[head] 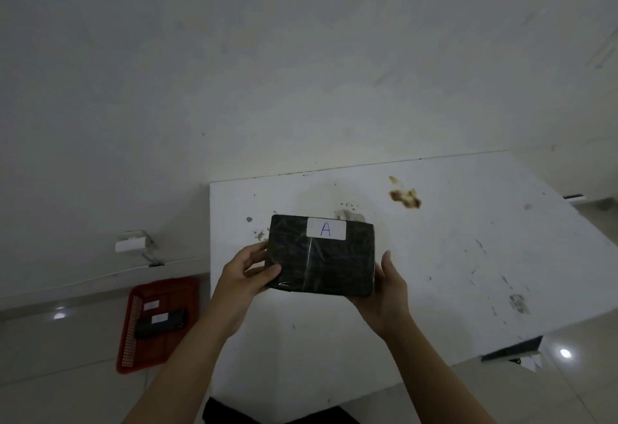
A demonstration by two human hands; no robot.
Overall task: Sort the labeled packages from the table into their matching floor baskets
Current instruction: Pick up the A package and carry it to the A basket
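Black wrapped package [321,258], white label "A" [326,229], gripped by left hand [249,273] and right hand [389,284] above white surface [468,256]; red basket [157,323] on floor off left edge.

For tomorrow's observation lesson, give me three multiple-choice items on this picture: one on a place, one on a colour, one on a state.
1. Where is the basket?
A. on the table
B. on the floor, left of the table
C. in the person's hands

2. What colour is the wrapping of the package labeled A?
A. black
B. yellow
C. blue

3. How is that package held?
A. lying free on the table
B. in one hand only
C. between both hands

Answers: 1 B, it lies on the tiles beside the white table. 2 A, dark wrap under a white label. 3 C, the left hand and right hand grip opposite ends.
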